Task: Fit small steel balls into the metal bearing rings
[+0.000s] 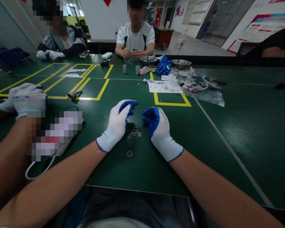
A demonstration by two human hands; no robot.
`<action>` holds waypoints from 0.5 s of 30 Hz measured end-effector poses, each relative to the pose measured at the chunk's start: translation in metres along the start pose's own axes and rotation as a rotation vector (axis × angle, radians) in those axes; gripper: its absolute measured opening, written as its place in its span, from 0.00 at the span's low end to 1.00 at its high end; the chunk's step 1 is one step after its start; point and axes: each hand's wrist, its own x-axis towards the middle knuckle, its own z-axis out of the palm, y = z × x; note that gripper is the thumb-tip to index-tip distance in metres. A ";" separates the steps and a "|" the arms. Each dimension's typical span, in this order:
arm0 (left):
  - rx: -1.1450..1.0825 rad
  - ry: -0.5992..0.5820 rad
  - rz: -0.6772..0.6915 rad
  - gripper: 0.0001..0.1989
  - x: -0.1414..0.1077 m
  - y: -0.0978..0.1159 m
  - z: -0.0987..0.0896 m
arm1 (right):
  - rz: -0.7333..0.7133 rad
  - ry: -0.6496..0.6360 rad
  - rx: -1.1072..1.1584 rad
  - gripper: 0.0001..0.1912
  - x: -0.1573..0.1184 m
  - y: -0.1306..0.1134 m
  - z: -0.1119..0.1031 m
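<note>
Both my hands wear white gloves with blue palms. My left hand (pixel 120 118) hovers over the green table, its fingers loosely bent and nothing visible in them. Facing it across a gap, my right hand (pixel 159 128) is cupped, palm turned inward, with no object showing. Between and just below the hands lies a loose cluster of small metal rings or nuts (pixel 136 132), several in number. A small round metal part (pixel 129 153) rests nearer the table's front edge, apart from the cluster. Neither hand appears to touch these pieces.
On the left are another person's gloved hands (pixel 29 98) and a strapped pouch-like item (pixel 61 136), partly blurred. A metal fitting (pixel 74 94) lies on yellow tape. Beyond sit metal cylinders (pixel 124 69), steel bowls (pixel 149 60), blue gloves (pixel 164 65), paper (pixel 165 87) and plastic bags (pixel 204 93).
</note>
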 end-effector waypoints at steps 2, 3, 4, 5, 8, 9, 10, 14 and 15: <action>0.110 -0.110 0.034 0.14 -0.003 0.014 -0.011 | -0.019 0.000 -0.020 0.09 0.000 0.001 0.000; 0.194 -0.203 0.030 0.14 -0.007 0.022 -0.017 | -0.032 -0.005 -0.030 0.10 0.000 0.001 0.000; 0.285 -0.312 0.013 0.13 -0.013 0.028 -0.023 | -0.045 -0.007 -0.040 0.10 -0.001 0.002 -0.001; 0.388 -0.418 0.001 0.12 -0.021 0.032 -0.030 | -0.056 -0.007 -0.049 0.10 -0.001 0.002 -0.001; 0.670 -0.641 0.060 0.16 -0.050 0.034 -0.045 | -0.070 0.003 -0.078 0.12 0.001 0.005 -0.002; 0.738 -0.681 0.073 0.17 -0.059 0.031 -0.049 | -0.072 0.012 -0.083 0.13 0.002 0.006 -0.002; 0.794 -0.713 0.082 0.16 -0.067 0.028 -0.052 | -0.072 0.020 -0.085 0.14 0.003 0.007 -0.002; 0.957 -0.700 0.093 0.11 -0.073 0.018 -0.057 | -0.086 0.028 -0.112 0.15 0.005 0.007 -0.001; 1.016 -0.664 0.075 0.11 -0.069 0.017 -0.058 | -0.090 0.027 -0.124 0.14 0.004 0.007 -0.001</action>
